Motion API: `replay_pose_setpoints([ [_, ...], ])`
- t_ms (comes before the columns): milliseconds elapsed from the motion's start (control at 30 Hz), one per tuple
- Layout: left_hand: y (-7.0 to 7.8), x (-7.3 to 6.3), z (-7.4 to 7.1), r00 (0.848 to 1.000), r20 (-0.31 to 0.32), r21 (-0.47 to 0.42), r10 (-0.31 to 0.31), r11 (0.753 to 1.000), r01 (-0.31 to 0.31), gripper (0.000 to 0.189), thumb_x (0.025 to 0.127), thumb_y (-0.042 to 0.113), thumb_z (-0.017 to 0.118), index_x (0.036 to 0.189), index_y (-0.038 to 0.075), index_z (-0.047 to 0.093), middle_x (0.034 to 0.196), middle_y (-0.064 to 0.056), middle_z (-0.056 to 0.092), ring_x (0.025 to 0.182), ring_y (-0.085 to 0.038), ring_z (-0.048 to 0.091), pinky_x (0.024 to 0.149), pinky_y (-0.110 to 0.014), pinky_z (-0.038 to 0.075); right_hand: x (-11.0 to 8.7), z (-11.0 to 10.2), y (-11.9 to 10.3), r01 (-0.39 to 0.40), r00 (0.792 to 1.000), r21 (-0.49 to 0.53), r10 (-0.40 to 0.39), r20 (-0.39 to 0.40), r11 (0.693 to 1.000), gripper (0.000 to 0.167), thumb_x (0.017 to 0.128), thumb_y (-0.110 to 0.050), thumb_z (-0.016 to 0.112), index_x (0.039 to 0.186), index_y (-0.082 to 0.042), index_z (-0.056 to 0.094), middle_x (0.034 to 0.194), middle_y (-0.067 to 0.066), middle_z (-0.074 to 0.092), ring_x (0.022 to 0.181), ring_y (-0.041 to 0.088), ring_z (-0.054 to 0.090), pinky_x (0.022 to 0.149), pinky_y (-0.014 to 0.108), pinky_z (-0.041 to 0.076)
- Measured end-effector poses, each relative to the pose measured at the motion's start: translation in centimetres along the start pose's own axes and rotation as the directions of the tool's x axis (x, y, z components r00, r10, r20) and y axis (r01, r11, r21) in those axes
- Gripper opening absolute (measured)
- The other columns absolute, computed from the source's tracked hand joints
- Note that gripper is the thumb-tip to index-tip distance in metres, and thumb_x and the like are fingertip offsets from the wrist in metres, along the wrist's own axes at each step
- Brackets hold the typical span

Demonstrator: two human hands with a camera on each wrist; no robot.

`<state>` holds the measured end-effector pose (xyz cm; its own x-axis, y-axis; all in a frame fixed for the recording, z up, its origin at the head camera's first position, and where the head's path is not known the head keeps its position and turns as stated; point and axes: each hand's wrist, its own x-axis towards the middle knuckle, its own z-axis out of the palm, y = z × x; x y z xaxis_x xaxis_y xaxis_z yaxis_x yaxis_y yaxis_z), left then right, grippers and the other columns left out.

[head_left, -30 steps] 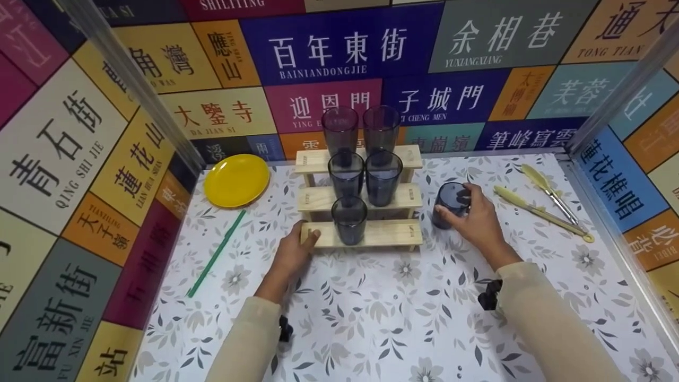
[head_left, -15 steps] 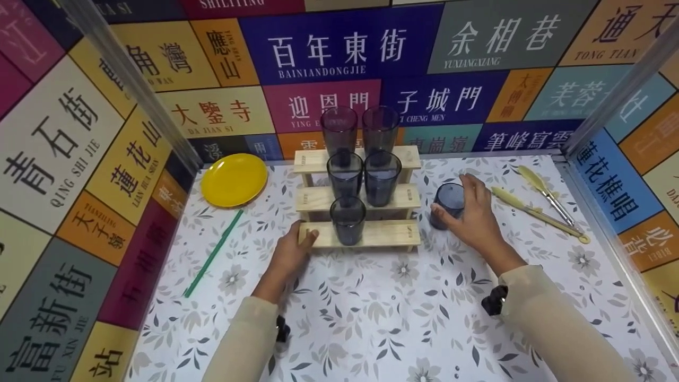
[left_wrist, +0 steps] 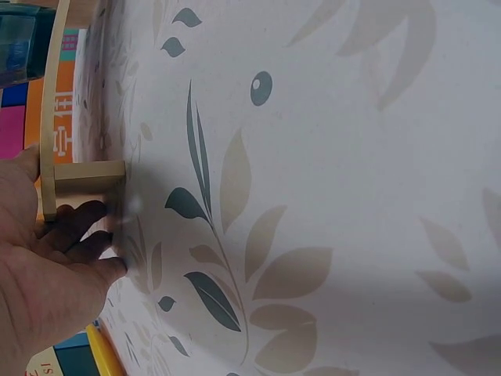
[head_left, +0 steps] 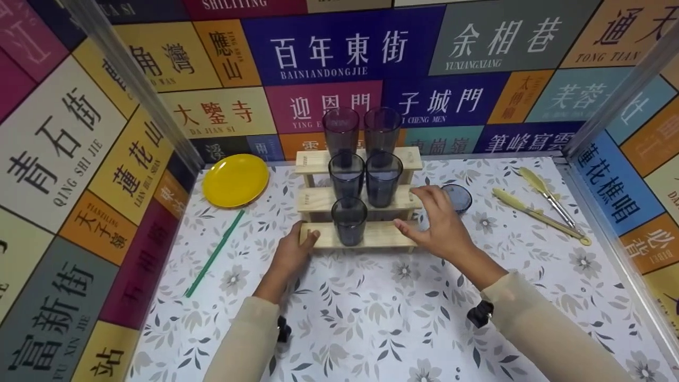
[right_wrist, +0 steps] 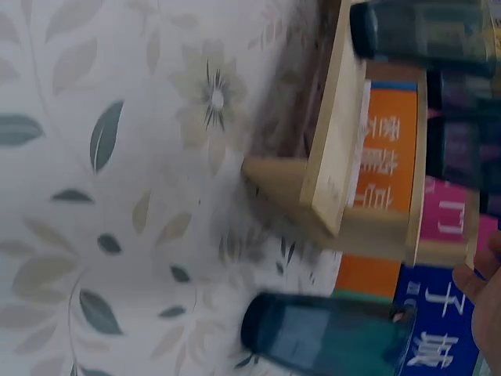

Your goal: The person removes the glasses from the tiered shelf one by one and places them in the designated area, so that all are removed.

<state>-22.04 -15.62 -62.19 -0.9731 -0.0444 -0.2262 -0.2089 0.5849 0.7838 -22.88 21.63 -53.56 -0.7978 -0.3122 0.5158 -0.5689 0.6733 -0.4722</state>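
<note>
A three-step wooden rack [head_left: 390,232] stands at the middle of the table with dark tinted glasses on it. One glass [head_left: 349,225] is on the bottom step, two on the middle step, two on top. My left hand [head_left: 290,252] grips the bottom step's left end, thumb on top; the left wrist view shows its fingers [left_wrist: 74,235] beneath the board. My right hand [head_left: 444,231], thumb and fingers spread, is at the rack's right end and holds nothing. Behind it a separate glass [head_left: 460,198] stands on the table, partly hidden by the hand; the right wrist view shows this glass [right_wrist: 329,337] too.
A yellow plate [head_left: 236,180] lies at the back left, with a green stick [head_left: 215,254] in front of it. Tongs [head_left: 541,212] with yellowish tips lie spread at the right. Sign-printed walls [head_left: 339,42] enclose the flower-patterned table [head_left: 360,329] at the back and sides.
My right hand has let go of the separate glass and moved left to the rack's right end. That glass stays on the table. My left hand has kept its hold on the rack.
</note>
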Motion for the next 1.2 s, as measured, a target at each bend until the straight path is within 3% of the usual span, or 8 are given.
replay_pose_setpoints([
  [133,-0.1,0.0,0.0,1.0,-0.006,-0.005,0.006,1.0,-0.006,0.078,0.111,0.058,0.06,0.172,0.014,0.038,0.168,-0.023,0.053,0.155,-0.042,0.053,0.131,-0.056,0.04,0.0,1.2,-1.9,0.067,0.998,0.033,-0.067,0.004,0.997,0.07,0.09,-0.038,0.092,0.144,-0.002,0.065,0.131,0.018,0.066,0.114,0.035,0.066,0.096,0.053,0.059],
  [233,-0.2,0.1,0.1,1.0,-0.009,-0.005,0.01,1.0,-0.01,0.077,0.111,0.057,0.06,0.172,0.013,0.039,0.167,-0.023,0.054,0.154,-0.042,0.054,0.13,-0.056,0.041,0.0,2.1,-3.1,0.077,0.996,0.048,-0.079,0.038,0.996,0.071,0.091,-0.041,0.091,0.145,-0.003,0.065,0.13,0.014,0.07,0.11,0.031,0.071,0.092,0.051,0.062],
  [400,-0.2,0.2,0.1,1.0,-0.002,-0.001,0.015,1.0,-0.015,0.079,0.111,0.058,0.059,0.172,0.011,0.038,0.167,-0.024,0.053,0.154,-0.042,0.054,0.13,-0.056,0.041,0.3,3.6,-4.8,0.036,0.994,0.063,-0.043,0.101,0.997,0.083,0.092,-0.047,0.09,0.154,-0.001,0.059,0.14,0.018,0.071,0.122,0.039,0.074,0.1,0.057,0.063],
  [667,-0.3,0.2,0.1,1.0,-0.012,0.013,0.011,1.0,-0.01,0.08,0.111,0.058,0.059,0.172,0.01,0.038,0.164,-0.025,0.056,0.153,-0.042,0.056,0.129,-0.055,0.042,1.4,5.7,-6.8,-0.102,0.978,0.059,0.089,0.189,0.993,0.1,0.092,-0.059,0.086,0.167,-0.005,0.046,0.156,0.026,0.061,0.137,0.05,0.066,0.112,0.064,0.056],
  [967,-0.4,0.2,0.3,1.0,-0.011,0.003,0.007,1.0,-0.007,0.085,0.109,0.064,0.059,0.172,0.011,0.038,0.164,-0.024,0.056,0.153,-0.042,0.056,0.129,-0.056,0.042,2.4,7.9,-7.7,-0.103,0.992,0.102,0.095,0.081,0.989,0.101,0.086,-0.058,0.092,0.159,-0.001,0.052,0.146,0.023,0.069,0.129,0.043,0.072,0.11,0.056,0.059],
  [1200,-0.3,0.0,0.1,1.0,-0.016,-0.009,0.025,1.0,-0.026,0.084,0.109,0.063,0.061,0.171,0.009,0.039,0.164,-0.026,0.055,0.153,-0.043,0.055,0.129,-0.058,0.041,2.8,8.8,-7.9,-0.142,0.989,0.12,0.136,0.057,0.983,0.097,0.084,-0.059,0.094,0.154,-0.002,0.057,0.142,0.019,0.072,0.123,0.04,0.075,0.104,0.055,0.061],
])
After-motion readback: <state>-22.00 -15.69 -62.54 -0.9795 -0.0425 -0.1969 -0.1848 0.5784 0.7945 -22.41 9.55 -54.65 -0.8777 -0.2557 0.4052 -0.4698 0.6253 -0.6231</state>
